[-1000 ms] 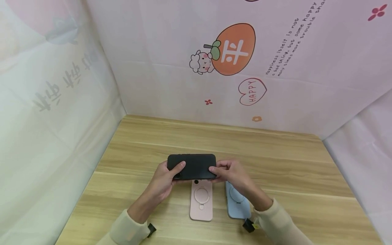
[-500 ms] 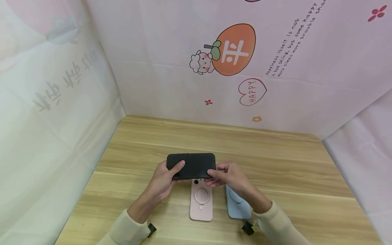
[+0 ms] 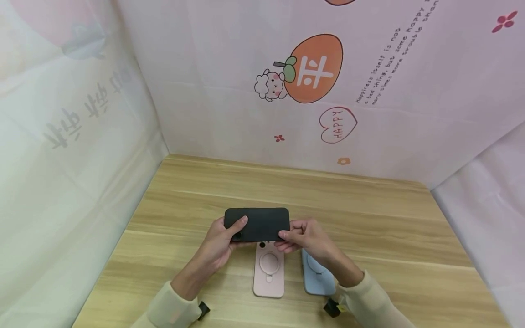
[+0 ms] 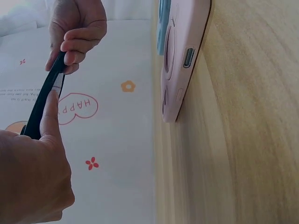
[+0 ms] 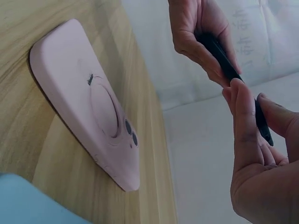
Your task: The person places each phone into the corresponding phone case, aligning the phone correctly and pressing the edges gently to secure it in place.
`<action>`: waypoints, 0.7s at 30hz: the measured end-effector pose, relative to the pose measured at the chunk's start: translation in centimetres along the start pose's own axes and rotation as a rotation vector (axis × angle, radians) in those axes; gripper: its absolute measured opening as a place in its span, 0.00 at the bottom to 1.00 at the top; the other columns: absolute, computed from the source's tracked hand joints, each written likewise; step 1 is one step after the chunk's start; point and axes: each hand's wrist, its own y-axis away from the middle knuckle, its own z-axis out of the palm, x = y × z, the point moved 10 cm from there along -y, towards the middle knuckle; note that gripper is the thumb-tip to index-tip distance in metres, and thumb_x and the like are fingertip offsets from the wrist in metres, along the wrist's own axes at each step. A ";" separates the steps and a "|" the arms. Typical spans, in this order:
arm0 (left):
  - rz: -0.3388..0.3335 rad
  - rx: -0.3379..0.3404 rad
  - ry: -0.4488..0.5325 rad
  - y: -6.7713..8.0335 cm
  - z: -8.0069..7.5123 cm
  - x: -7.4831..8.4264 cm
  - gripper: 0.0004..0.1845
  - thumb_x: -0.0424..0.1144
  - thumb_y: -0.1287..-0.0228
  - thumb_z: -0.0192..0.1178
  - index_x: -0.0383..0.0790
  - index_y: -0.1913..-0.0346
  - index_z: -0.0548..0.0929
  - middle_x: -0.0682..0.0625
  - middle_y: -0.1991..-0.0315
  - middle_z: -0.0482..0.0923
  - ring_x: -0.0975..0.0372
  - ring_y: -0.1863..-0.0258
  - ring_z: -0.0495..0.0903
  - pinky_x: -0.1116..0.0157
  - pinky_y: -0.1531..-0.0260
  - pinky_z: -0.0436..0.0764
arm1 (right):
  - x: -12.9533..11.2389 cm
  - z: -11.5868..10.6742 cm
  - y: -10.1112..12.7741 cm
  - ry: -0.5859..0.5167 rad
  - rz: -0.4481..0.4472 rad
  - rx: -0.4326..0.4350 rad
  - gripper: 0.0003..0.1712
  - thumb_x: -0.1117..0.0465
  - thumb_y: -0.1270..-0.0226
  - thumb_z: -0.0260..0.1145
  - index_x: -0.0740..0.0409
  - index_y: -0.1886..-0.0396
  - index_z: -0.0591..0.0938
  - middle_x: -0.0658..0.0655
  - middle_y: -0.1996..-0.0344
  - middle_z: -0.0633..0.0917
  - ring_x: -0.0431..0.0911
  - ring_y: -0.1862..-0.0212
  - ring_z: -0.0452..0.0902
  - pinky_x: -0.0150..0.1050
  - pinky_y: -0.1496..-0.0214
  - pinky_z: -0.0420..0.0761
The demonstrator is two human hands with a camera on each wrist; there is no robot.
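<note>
A black phone case (image 3: 264, 221) is held sideways above the table, back facing up, with a dark camera area at its lower left corner. My left hand (image 3: 219, 239) grips its left end, thumb lying across the back and fingers beneath. At the lower right corner, my right hand (image 3: 305, 237) pinches it, thumb on top and some fingertips below the edge. From the side in the right wrist view, the black case (image 5: 222, 58) looks thin and slightly bent. A pink phone case (image 3: 268, 273) with a ring lies just below, its top end partly covered by the black one.
Right of the pink case, a light blue phone case (image 3: 320, 278) with a ring lies partly under my right wrist. Wood-grain table (image 3: 197, 182) surrounds them, with printed cloth walls (image 3: 229, 118) behind and at the sides.
My right hand's lower fingers have slid left under the corner of the black case. My left hand keeps its hold, and the cases on the table stay put.
</note>
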 end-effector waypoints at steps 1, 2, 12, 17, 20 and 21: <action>-0.002 -0.002 -0.001 0.0 0.0 0.0 0.28 0.33 0.19 0.59 0.22 0.27 0.63 0.27 0.31 0.70 0.44 0.37 0.81 0.52 0.43 0.86 | 0.1 0.0 0.0 -0.004 -0.002 -0.002 0.16 0.66 0.25 0.70 0.80 0.52 0.83 0.69 0.63 0.91 0.47 0.64 0.92 0.50 0.55 0.91; -0.003 -0.005 -0.008 0.0 0.0 0.0 0.28 0.34 0.19 0.59 0.22 0.27 0.63 0.27 0.31 0.70 0.44 0.37 0.81 0.52 0.43 0.86 | 0.1 0.1 0.0 -0.007 -0.003 -0.004 0.16 0.66 0.25 0.70 0.80 0.52 0.83 0.69 0.63 0.91 0.47 0.63 0.92 0.49 0.55 0.91; -0.006 -0.051 -0.095 0.1 0.1 0.1 0.27 0.35 0.19 0.59 0.22 0.28 0.66 0.29 0.33 0.74 0.47 0.40 0.84 0.49 0.43 0.86 | 0.5 0.1 0.1 0.035 0.027 -0.043 0.17 0.61 0.26 0.72 0.75 0.53 0.84 0.69 0.64 0.92 0.52 0.62 0.92 0.48 0.56 0.92; -0.023 -0.081 -0.171 0.1 0.3 0.2 0.26 0.35 0.21 0.61 0.22 0.30 0.69 0.32 0.37 0.77 0.51 0.43 0.86 0.55 0.46 0.89 | 0.4 -0.3 0.3 0.099 0.048 -0.021 0.19 0.62 0.27 0.73 0.76 0.48 0.83 0.66 0.62 0.92 0.53 0.62 0.92 0.53 0.54 0.92; -0.037 -0.123 -0.244 0.2 0.7 0.1 0.24 0.36 0.22 0.63 0.22 0.34 0.73 0.35 0.42 0.81 0.54 0.47 0.87 0.59 0.48 0.89 | 0.2 -0.5 0.2 0.169 0.048 -0.011 0.17 0.62 0.29 0.74 0.73 0.50 0.85 0.62 0.64 0.92 0.48 0.64 0.91 0.51 0.56 0.92; -0.043 -0.143 -0.266 0.3 0.9 0.0 0.23 0.37 0.22 0.63 0.22 0.35 0.74 0.37 0.43 0.82 0.55 0.48 0.87 0.60 0.48 0.89 | 0.1 -0.5 0.2 0.198 0.044 -0.012 0.16 0.62 0.30 0.75 0.71 0.52 0.86 0.60 0.65 0.92 0.47 0.64 0.90 0.49 0.56 0.92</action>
